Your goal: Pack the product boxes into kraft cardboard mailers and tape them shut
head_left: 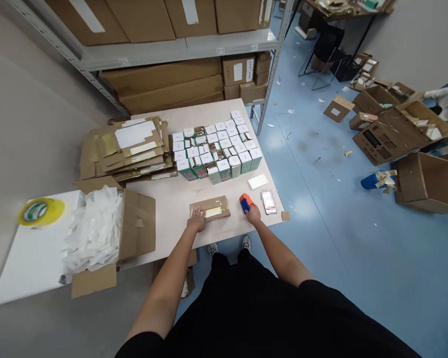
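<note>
The tool (245,202) is orange and blue, the flat package (221,203) brown, the small boxes (211,137) white-topped with green sides, the floor (313,219) blue.

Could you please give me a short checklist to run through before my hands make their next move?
1. Left hand on the flat cardboard parcel: ok, it rests on the parcel's left end.
2. Orange and blue tool in the right hand: ok, held.
3. Tool apart from the parcel: ok, table shows between them.
4. Small boxes apart from the parcel: ok, grouped farther back.
5. All small box tops closed: not ok, several look open.
6. Wording on the parcel's label readable: cannot tell, too small here.
</note>
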`<state>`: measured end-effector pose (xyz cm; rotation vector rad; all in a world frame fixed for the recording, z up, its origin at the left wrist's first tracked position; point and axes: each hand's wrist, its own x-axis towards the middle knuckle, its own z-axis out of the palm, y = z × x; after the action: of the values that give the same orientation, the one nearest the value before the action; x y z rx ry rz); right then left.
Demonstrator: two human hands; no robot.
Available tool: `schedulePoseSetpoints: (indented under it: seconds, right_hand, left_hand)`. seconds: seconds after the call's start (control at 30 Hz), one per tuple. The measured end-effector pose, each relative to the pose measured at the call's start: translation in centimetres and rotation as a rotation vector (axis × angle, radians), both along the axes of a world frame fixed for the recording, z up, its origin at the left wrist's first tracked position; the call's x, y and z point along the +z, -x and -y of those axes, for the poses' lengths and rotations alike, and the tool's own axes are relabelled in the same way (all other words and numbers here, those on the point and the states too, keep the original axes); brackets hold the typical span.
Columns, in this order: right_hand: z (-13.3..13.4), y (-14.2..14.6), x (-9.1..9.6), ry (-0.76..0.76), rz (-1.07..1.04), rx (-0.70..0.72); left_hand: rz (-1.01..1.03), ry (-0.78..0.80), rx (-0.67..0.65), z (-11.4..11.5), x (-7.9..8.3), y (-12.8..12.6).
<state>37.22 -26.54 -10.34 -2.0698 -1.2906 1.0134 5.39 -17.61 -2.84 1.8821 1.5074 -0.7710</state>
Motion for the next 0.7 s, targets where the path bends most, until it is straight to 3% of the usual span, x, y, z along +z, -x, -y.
schedulePoseSetpoints:
  seconds: [0.13, 0.23, 0.3, 0.4, 0.53, 0.7]
  right_hand:
    - [-1.4, 2.4, 3.6, -0.12, -0.107, -0.047]
    - [-2.6, 5.8, 5.8, -0.241, -0.402, 0.035]
    - [-3.4, 7.9, 6.6, -0.244, -0.604, 0.113]
    - [-4.3, 9.5, 6.9, -0.145, -0.779, 0.194]
    - [-4.6, 9.0, 6.8, -0.061, -0.802, 0.233]
    - [-4.1, 8.2, 6.7, -0.029, -0.784, 0.286]
  left_hand:
    - [0.016, -0.009, 0.036, 0.6, 0.4, -0.3]
    - [0.019, -0.002, 0.038, 0.7, 0.8, -0.5]
    - [0.034, 0.025, 0.035, 0.7, 1.1, -0.4]
    - [0.07, 0.057, 0.042, 0.7, 1.5, 0.0]
    - [0.142, 0.05, 0.084, 0.9, 1.9, 0.5]
    - [0.413, -0.136, 0.338, -0.4, 3.7, 0.8]
